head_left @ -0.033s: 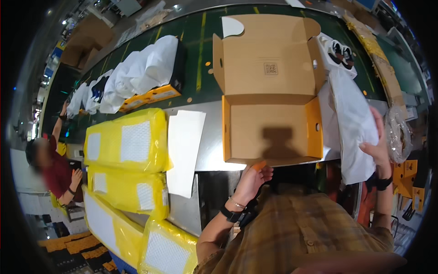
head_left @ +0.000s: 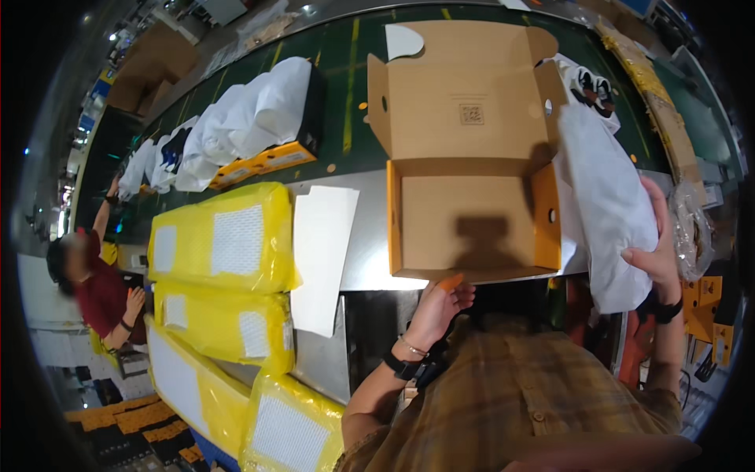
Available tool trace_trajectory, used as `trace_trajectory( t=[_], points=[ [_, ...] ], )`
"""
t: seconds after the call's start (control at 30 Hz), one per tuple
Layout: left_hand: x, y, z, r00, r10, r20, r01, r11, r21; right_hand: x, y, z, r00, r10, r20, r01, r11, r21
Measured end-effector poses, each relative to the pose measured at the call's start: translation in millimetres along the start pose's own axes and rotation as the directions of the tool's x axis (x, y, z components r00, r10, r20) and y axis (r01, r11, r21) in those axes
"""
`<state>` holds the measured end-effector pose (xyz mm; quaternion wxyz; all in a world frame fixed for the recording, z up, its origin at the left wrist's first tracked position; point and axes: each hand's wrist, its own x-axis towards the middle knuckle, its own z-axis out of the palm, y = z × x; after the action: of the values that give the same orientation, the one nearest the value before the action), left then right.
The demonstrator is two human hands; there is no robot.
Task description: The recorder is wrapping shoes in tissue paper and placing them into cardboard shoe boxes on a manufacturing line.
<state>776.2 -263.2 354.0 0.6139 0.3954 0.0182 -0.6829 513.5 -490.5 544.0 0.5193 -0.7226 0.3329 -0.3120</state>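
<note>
An orange cardboard box (head_left: 395, 228), brown inside, stands in front of me with its lid raised at the back; only a shadow shows inside. My left hand (head_left: 442, 308) is at its front edge, fingers loosely curled and apart. An orange cover on one digit overlaps the rim; I cannot tell whether it presses on the box. My right hand (head_left: 657, 252) grips the lower right side of a long white paper-wrapped bundle (head_left: 609, 204), thumb in front and fingers largely hidden behind. The bundle leans beside the box's right wall. Past its far end sit white-and-black shoes (head_left: 591, 88).
Yellow plastic-wrapped packs (head_left: 220, 240) and white sheets (head_left: 324, 252) lie on the left. Behind them, white-wrapped items (head_left: 244, 118) sit in orange-and-black boxes on the green surface. A person in a dark red top (head_left: 102, 291) works far left. Crumpled clear plastic (head_left: 690, 228) is at right.
The far end of the white bundle has shifted slightly up and toward the box, covering more of the shoes. My right hand still grips it. My left hand stays by the box's front edge.
</note>
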Motion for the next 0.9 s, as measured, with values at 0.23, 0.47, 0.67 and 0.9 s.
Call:
trace_trajectory(
  t=[0.23,0.47,0.67,0.9],
  points=[
    [12.4,-7.9,-7.0,0.994,0.102,0.043,-0.104,0.993,0.055,115.1,-4.3,123.1,0.605,-0.081,0.792,0.38,0.903,-0.199],
    [-65.1,64.9,-27.6,0.931,0.364,0.039,-0.178,0.358,0.916,144.7,112.4,115.6,0.438,0.091,0.894,0.614,0.697,-0.372],
    [-157.8,137.1,-148.1,0.254,0.877,-0.408,-0.19,0.459,0.868,40.5,38.8,152.2,0.639,0.129,0.758,0.656,0.424,-0.625],
    [-101.4,115.1,-148.5,0.435,0.9,0.007,0.2,-0.104,0.974,71.5,73.5,121.8,0.617,0.09,0.782,0.576,0.625,-0.527]
  ],
)
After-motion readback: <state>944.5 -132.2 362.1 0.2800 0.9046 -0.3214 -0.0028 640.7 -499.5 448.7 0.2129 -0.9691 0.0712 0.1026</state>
